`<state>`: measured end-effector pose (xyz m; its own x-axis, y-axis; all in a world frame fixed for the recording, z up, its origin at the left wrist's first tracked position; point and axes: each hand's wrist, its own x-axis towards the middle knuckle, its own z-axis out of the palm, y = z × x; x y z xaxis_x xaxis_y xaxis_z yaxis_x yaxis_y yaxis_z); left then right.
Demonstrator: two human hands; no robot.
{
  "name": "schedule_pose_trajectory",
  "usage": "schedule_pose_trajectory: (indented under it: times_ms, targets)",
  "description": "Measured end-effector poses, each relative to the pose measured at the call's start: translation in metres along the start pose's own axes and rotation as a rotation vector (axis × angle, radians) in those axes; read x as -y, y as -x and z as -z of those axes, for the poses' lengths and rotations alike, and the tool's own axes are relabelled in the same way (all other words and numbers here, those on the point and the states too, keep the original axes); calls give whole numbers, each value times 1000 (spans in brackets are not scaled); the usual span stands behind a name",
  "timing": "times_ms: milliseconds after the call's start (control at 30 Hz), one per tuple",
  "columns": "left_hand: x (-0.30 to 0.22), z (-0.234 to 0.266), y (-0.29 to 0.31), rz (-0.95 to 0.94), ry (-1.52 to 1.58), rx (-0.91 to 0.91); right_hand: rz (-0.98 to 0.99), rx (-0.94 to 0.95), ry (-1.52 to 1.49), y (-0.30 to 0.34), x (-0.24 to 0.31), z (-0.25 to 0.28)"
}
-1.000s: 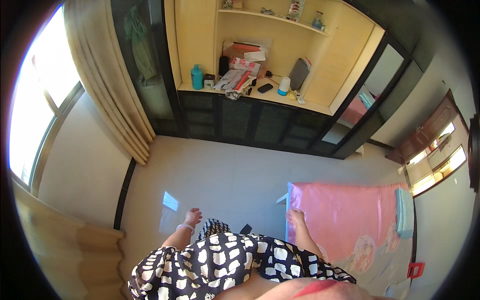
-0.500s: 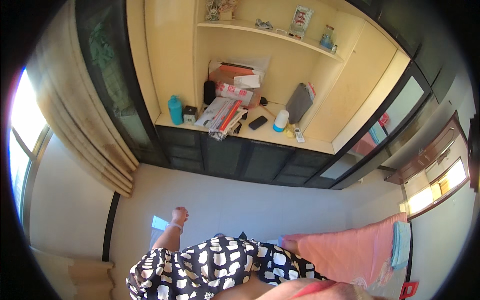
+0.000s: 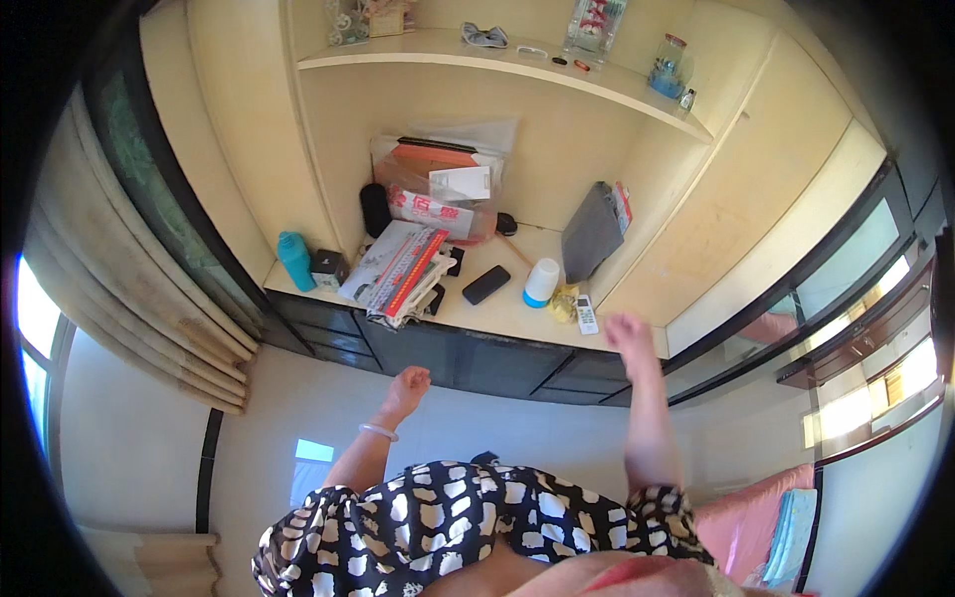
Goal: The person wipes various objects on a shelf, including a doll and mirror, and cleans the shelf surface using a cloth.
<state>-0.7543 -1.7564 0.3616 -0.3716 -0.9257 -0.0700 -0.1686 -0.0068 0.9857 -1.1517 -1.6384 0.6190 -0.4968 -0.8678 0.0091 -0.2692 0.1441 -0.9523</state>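
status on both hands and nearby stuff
Right hand near white remote, grip unclear. Left hand loosely curled, nothing visible in it. Crumpled yellow wrapping beside remote.

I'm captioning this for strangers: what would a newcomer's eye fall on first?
Probably the black-and-white patterned garment along the lower edge. Then the bare right hand, just right of the slim white remote control on the flat cream counter, and the turquoise bottle at that counter's left end.

A home bedroom, judging by the pink-covered bed (image 3: pixel 738 523), long beige curtain (image 3: pixel 149 289) and built-in cabinet (image 3: pixel 731 214).
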Motion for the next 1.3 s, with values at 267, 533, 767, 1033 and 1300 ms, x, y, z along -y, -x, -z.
schedule_pose_trajectory:
  times_ms: [267, 533, 767, 1033, 1300]
  targets:
    - [-49, -10, -19, 74, -402, 44, 619, -101, 224, -218, 269, 6]
    - [-9, 14, -104, 9, -281, 67, 519, -188, 708, -366, 321, -21]
    - [-3, 46, -185, 2, -349, 135, 356, -18, 1097, -397, 349, -38]
    - [-17, 34, -193, -1, -353, 293, 330, 124, 800, -386, 374, -64]
    - [68, 22, -208, -33, -145, 439, 664, 84, 1066, -394, 362, -124]
